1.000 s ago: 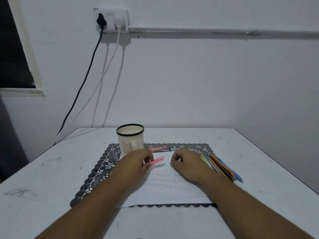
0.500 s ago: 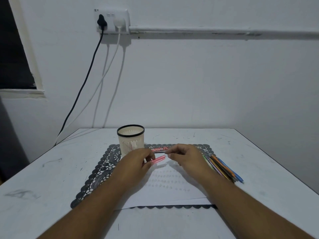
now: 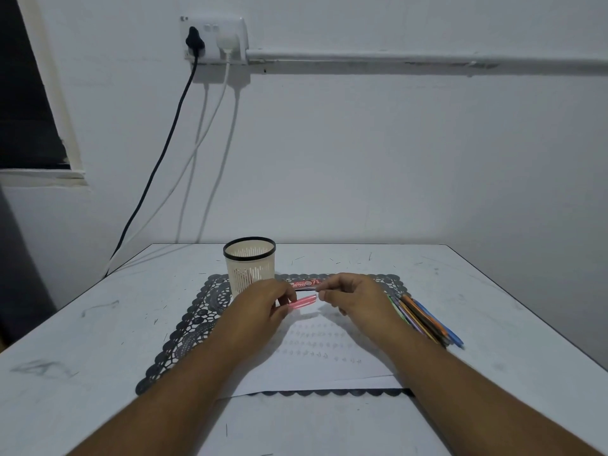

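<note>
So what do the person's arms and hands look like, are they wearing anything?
The left arm and right arm are bare to the picture's edge, no sleeves. The left hand and right hand wear no gloves; no ring, watch or bracelet shows.

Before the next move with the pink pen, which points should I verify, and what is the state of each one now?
1. Left hand holds the pink pen firmly: ok, its fingers curl round one end.
2. Right hand has the pen's free end: cannot tell; its fingertips are at that end, but contact is unclear.
3. Cup is upright with an open mouth: ok.
4. Room behind the pen: not ok; the red packet lies just behind it and could be knocked.
5. Coloured pens lie together on the outer side of the right hand: ok.
</note>
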`<control>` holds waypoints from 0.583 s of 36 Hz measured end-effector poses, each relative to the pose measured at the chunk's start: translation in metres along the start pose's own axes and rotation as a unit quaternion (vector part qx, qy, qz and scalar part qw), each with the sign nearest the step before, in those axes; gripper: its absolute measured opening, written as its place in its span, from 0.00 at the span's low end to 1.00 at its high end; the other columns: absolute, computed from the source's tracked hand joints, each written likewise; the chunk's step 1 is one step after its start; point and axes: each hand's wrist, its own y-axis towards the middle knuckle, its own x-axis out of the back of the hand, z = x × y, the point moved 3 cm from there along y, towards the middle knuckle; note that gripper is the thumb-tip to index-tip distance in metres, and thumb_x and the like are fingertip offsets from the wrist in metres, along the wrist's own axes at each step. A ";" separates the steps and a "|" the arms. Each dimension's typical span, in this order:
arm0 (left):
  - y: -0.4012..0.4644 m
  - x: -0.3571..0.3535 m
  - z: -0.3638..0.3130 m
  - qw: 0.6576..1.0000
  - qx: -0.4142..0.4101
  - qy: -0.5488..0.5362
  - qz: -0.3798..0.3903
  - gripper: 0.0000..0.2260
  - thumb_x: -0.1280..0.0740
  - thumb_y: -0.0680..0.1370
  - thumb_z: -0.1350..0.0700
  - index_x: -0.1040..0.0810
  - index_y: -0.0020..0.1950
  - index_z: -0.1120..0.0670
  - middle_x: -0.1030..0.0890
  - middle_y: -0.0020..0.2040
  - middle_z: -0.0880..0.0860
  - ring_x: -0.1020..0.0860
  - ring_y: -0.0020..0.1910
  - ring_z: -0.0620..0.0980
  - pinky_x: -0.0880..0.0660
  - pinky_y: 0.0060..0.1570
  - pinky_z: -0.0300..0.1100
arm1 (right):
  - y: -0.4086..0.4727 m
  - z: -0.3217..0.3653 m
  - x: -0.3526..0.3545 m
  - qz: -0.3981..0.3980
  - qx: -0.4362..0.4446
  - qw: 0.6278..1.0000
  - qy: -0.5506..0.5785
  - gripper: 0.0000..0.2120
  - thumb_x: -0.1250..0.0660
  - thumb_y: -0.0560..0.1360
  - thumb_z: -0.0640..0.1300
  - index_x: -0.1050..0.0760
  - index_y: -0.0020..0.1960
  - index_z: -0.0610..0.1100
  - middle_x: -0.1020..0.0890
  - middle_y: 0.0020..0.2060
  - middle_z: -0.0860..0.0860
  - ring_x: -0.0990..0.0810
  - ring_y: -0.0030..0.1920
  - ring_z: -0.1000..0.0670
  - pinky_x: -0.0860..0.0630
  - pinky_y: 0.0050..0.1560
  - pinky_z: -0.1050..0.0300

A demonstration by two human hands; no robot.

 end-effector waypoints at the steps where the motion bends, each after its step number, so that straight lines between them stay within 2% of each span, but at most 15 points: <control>1: 0.000 0.000 0.000 1.000 -0.004 0.003 -0.001 0.05 0.30 0.80 0.55 0.22 0.48 0.45 0.25 0.42 0.37 0.27 0.45 0.39 0.33 0.41 0.36 | 0.001 -0.001 0.001 -0.002 -0.001 1.000 0.001 0.06 0.28 0.76 0.30 0.16 0.53 0.32 0.16 0.39 0.46 0.23 0.29 0.63 0.28 0.32 0.70; 6: 0.001 0.001 0.000 1.000 -0.021 0.013 -0.014 0.03 0.29 0.80 0.55 0.21 0.50 0.46 0.26 0.43 0.37 0.28 0.45 0.39 0.31 0.42 0.39 | 0.001 -0.001 0.000 -0.009 0.006 1.000 -0.010 0.06 0.27 0.76 0.31 0.15 0.52 0.33 0.16 0.38 0.47 0.23 0.28 0.64 0.28 0.33 0.72; 10: 0.000 0.003 -0.002 0.999 -0.031 0.019 -0.022 0.03 0.29 0.80 0.55 0.20 0.51 0.48 0.26 0.43 0.38 0.28 0.44 0.42 0.28 0.44 0.42 | 0.001 0.000 -0.002 -0.005 0.034 0.998 -0.057 0.04 0.26 0.77 0.35 0.13 0.50 0.42 0.13 0.43 0.43 0.21 0.35 0.60 0.27 0.37 0.71; 13: 0.000 0.003 -0.002 0.999 -0.033 0.023 -0.020 0.03 0.29 0.80 0.55 0.20 0.52 0.48 0.25 0.44 0.39 0.28 0.44 0.43 0.29 0.44 0.42 | 0.002 -0.002 -0.002 -0.006 0.052 0.994 -0.098 0.05 0.26 0.77 0.39 0.13 0.48 0.48 0.14 0.42 0.45 0.21 0.38 0.55 0.26 0.39 0.67; 17: 0.000 0.004 -0.002 0.999 -0.038 0.017 -0.024 0.03 0.29 0.79 0.57 0.20 0.50 0.49 0.27 0.42 0.37 0.28 0.43 0.38 0.34 0.41 0.35 | 0.004 -0.001 0.000 0.001 0.055 0.995 -0.086 0.04 0.25 0.76 0.37 0.13 0.48 0.45 0.13 0.39 0.47 0.21 0.35 0.58 0.26 0.37 0.68; 21: 0.000 0.006 -0.002 0.998 -0.047 0.005 -0.028 0.03 0.29 0.80 0.56 0.20 0.52 0.50 0.26 0.43 0.39 0.28 0.43 0.39 0.32 0.42 0.39 | 0.006 -0.002 0.001 0.004 0.034 0.999 -0.025 0.03 0.23 0.74 0.36 0.15 0.46 0.40 0.15 0.34 0.50 0.21 0.33 0.56 0.26 0.36 0.64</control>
